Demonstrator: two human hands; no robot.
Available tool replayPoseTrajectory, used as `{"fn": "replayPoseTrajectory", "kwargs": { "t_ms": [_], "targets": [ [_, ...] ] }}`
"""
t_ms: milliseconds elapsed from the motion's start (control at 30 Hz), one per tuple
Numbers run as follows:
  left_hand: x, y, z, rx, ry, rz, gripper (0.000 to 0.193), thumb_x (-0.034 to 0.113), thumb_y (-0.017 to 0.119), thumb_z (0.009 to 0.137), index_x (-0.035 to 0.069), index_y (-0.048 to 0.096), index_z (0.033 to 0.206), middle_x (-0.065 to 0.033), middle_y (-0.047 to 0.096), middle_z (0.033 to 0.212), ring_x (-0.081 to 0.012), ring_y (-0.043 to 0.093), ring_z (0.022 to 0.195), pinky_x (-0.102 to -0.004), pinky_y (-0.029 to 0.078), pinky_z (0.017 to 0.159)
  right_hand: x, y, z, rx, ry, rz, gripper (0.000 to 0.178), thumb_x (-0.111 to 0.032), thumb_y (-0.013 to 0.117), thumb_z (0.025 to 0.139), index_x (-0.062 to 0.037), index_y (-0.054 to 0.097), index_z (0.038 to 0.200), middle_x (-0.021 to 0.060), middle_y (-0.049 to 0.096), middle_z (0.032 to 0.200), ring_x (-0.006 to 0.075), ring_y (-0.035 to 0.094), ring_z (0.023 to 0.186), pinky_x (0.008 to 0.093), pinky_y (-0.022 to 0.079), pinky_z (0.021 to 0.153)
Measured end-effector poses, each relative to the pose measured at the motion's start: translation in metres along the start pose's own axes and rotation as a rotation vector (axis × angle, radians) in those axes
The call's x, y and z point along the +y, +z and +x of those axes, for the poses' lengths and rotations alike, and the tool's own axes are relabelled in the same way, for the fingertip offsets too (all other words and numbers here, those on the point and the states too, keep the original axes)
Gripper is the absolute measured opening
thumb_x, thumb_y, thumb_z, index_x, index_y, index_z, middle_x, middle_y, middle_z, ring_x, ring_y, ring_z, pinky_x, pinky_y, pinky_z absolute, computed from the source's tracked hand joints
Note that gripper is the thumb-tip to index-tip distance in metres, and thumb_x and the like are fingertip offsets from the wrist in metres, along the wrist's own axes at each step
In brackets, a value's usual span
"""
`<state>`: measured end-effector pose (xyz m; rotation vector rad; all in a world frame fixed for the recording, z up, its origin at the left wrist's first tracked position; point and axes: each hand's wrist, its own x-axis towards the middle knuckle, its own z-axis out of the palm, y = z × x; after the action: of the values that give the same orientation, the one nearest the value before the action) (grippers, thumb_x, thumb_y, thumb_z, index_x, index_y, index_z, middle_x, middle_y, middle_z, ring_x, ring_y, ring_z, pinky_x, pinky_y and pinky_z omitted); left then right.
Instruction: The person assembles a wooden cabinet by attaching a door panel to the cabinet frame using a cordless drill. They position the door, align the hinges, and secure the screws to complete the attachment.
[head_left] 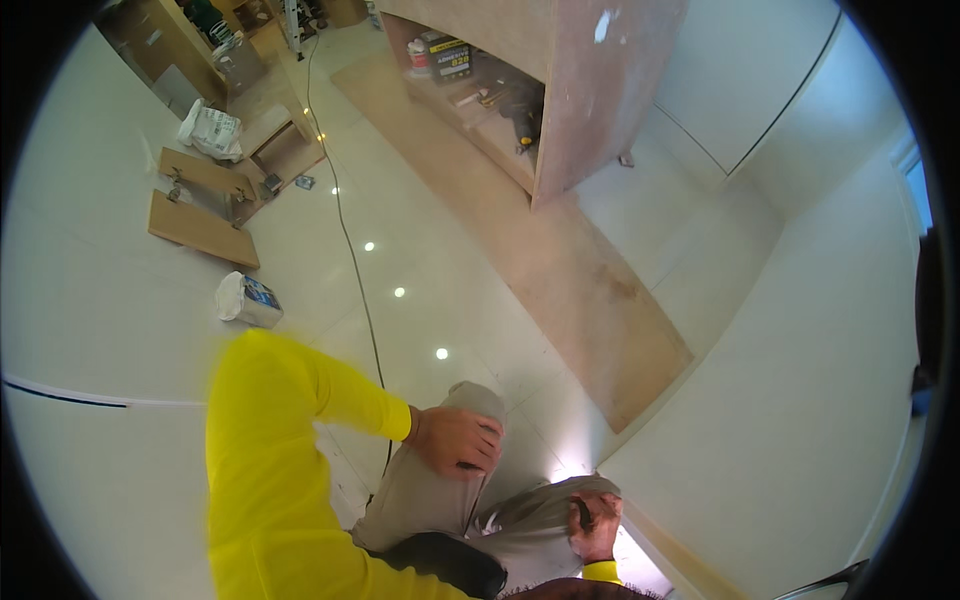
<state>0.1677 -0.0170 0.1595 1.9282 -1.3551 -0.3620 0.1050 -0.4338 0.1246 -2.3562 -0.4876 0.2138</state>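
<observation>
Floor (480,300): pale and glossy, it is being dotted by light spots (399,292) to the left of the cabinet (612,115).
White surface (800,360): the area to the right of the cabinet and on its near side is being taken up by it.
Cabinet: bare, brownish and open-fronted, it is being stood on the floor; a white smear is being shown on its side.
Sheet (540,275): long and brown, it is being laid flat along the cabinet's front and out past its near corner.
Sleeve (270,440): yellow, it is being seen bent at the elbow, well apart from the cabinet on its near side.
Trousers (425,490): grey-beige, they are being worn with both knees bent, on the cabinet's near side; both knees are being touched by hands.
Panels (205,232): two wooden pieces are being seen well left of the cabinet.
Hands: the left hand (460,438) is being rested on the left knee and the right hand (598,522) on the right, apart from each other; whether anything is being gripped cannot be told.
Bag (210,130): white, it is being seen beyond the panels, left of the cabinet.
Tub (250,300): white and blue, it is being stood left of the cabinet, near the panels.
Tin (448,58): dark and yellow, it is being held inside the cabinet.
Cable (350,235): thin and dark, it is being run along the floor, left of the cabinet.
</observation>
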Motion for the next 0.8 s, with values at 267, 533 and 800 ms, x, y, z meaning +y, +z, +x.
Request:
{"fn": "replayPoseTrajectory", "kwargs": {
  "t_ms": [267,533,800],
  "targets": [
    [0.048,-0.025,-0.014,0.262,-0.384,0.000,0.019,0.025,0.065,0.103,0.009,0.076,0.103,-0.0078,0.076,0.107,-0.0289,0.069,0.112,-0.0474,0.050,0.110,-0.013,-0.022,0.038,-0.262,0.125,0.066,0.018,-0.016,0.077,0.092,-0.0137,0.082,0.110,0.0127,0.083,0.112,0.0405,0.073,0.110,0.0527,0.056,0.104],
    [0.167,-0.040,-0.026,0.336,-1.229,0.041,0.033,0.033,0.069,0.099,0.008,0.078,0.118,-0.0143,0.077,0.126,-0.0345,0.072,0.116,-0.0492,0.051,0.111,-0.111,-0.077,0.047,-0.691,0.253,-0.171,0.039,-0.033,0.068,0.100,-0.0290,0.072,0.139,0.0160,0.080,0.125,0.0396,0.074,0.120,0.0533,0.058,0.108],
    [0.204,-0.053,-0.184,0.560,-1.356,-0.342,0.041,0.041,0.073,0.102,0.010,0.081,0.127,-0.0148,0.084,0.116,-0.0299,0.081,0.108,-0.0434,0.062,0.098,-0.173,-0.162,0.107,-0.508,0.293,0.044,0.024,-0.018,0.079,0.097,-0.0174,0.079,0.121,0.0105,0.084,0.106,0.0253,0.080,0.096,0.0398,0.063,0.089]
  ]
}}
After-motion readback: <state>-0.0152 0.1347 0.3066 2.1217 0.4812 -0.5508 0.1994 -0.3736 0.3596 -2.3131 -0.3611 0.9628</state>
